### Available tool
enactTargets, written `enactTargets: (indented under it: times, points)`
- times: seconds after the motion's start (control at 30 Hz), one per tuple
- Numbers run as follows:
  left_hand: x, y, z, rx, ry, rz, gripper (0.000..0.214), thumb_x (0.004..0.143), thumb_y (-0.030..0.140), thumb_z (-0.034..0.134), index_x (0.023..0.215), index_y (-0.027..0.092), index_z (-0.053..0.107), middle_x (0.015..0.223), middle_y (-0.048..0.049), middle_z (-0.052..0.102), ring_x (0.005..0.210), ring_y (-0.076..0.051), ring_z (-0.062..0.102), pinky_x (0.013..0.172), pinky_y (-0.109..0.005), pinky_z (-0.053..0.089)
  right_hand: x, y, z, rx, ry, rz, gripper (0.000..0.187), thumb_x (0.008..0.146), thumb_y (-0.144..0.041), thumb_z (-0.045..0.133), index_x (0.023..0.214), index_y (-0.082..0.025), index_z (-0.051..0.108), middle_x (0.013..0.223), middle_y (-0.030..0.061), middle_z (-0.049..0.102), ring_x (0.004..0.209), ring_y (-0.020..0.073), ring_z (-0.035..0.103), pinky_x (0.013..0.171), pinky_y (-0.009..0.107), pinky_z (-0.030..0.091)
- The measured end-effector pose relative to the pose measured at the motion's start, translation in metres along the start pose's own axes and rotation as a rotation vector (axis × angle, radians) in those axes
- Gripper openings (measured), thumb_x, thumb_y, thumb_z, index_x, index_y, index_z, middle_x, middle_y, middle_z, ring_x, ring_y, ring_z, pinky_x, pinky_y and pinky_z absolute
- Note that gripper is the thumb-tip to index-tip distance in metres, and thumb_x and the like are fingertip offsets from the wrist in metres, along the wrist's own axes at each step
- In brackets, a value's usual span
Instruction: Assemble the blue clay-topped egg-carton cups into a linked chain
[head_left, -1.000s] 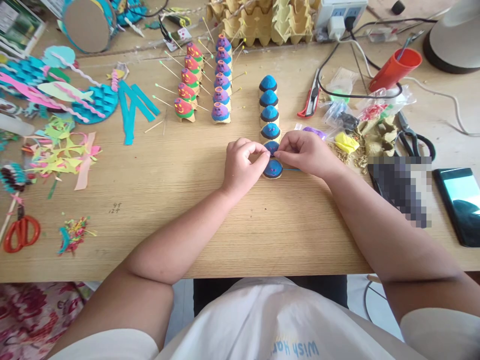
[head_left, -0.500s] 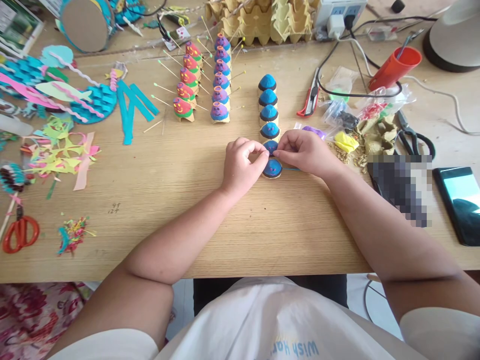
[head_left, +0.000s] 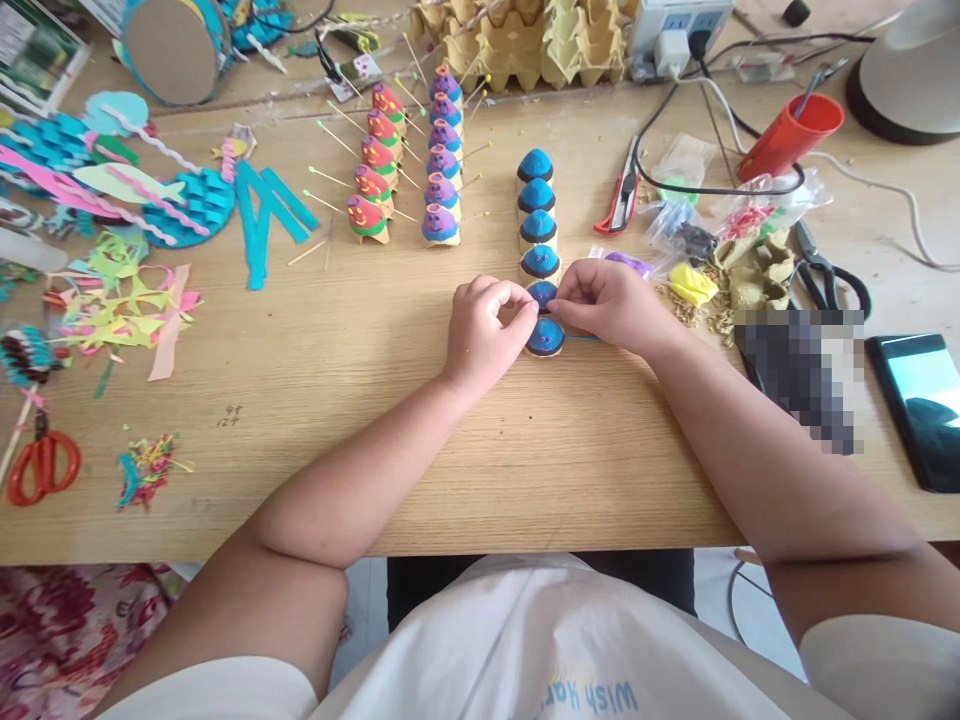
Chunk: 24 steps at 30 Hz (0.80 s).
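A row of blue clay-topped egg-carton cups [head_left: 538,196] runs away from me on the wooden table [head_left: 375,400]. My left hand [head_left: 484,328] and my right hand [head_left: 611,302] meet over the two nearest cups [head_left: 545,337]. Both hands are curled with fingertips pinched together at the second cup from the front. Whatever small piece they pinch is too tiny to make out. A thin blue stick [head_left: 583,339] lies under my right hand beside the front cup.
Two rows of red and purple cups with pins [head_left: 409,165] stand to the left. Paper cut-outs [head_left: 120,290] and red scissors [head_left: 41,465] lie far left. Clay bags [head_left: 690,260], an orange cup [head_left: 787,135], black scissors [head_left: 825,275] and a phone [head_left: 919,405] sit right.
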<state>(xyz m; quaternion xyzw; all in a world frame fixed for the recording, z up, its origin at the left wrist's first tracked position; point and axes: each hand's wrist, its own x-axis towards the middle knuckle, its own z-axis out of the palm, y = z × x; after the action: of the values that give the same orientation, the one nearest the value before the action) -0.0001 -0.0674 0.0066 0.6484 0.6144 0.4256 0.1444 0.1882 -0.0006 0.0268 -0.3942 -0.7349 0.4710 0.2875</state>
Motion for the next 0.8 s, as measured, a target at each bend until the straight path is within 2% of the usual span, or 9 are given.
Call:
enactTargets:
  times: [0.23,0.47,0.57,0.8]
  points:
    - [-0.0002,0.0008,-0.0007,0.005,0.002,0.016,0.016,0.089,0.016,0.071,0.076,0.025,0.067,0.086,0.0003,0.072,0.094,-0.02,0.067,0.096,-0.039,0.048,-0.0008,-0.0011,-0.0017,0.035,-0.018,0.029,0.027,0.084,-0.03,0.085,0.075,-0.02,0.061,0.065,-0.0016,0.059,0.058,0.0098,0.046,0.052,0.028,0.03]
    - [-0.0003,0.0012,-0.0012,0.015,-0.006,0.011,0.016,0.09,0.018,0.071,0.077,0.026,0.066,0.087,0.0,0.073,0.095,-0.021,0.066,0.096,-0.04,0.049,-0.0025,-0.007,-0.0054,0.08,-0.014,0.025,0.02,0.09,-0.029,0.075,0.079,-0.02,0.06,0.064,-0.0035,0.048,0.058,0.0098,0.037,0.051,0.028,0.024]
    - [-0.0001,0.0016,-0.001,0.014,-0.006,0.008,0.016,0.089,0.017,0.071,0.077,0.025,0.066,0.087,0.0,0.073,0.095,-0.021,0.066,0.096,-0.039,0.049,-0.0023,-0.0059,-0.0054,0.08,0.015,-0.002,0.025,0.089,-0.033,0.08,0.085,-0.023,0.058,0.066,-0.0044,0.045,0.059,0.0107,0.037,0.051,0.029,0.025]
    - [0.0007,0.0006,-0.0005,-0.007,-0.014,0.001,0.017,0.093,0.017,0.068,0.078,0.025,0.065,0.089,0.0,0.073,0.097,-0.021,0.067,0.098,-0.039,0.048,-0.001,0.0022,-0.0027,0.109,-0.07,-0.077,0.049,0.082,-0.033,0.09,0.11,-0.027,0.05,0.063,-0.0111,0.04,0.056,0.01,0.036,0.051,0.028,0.023]
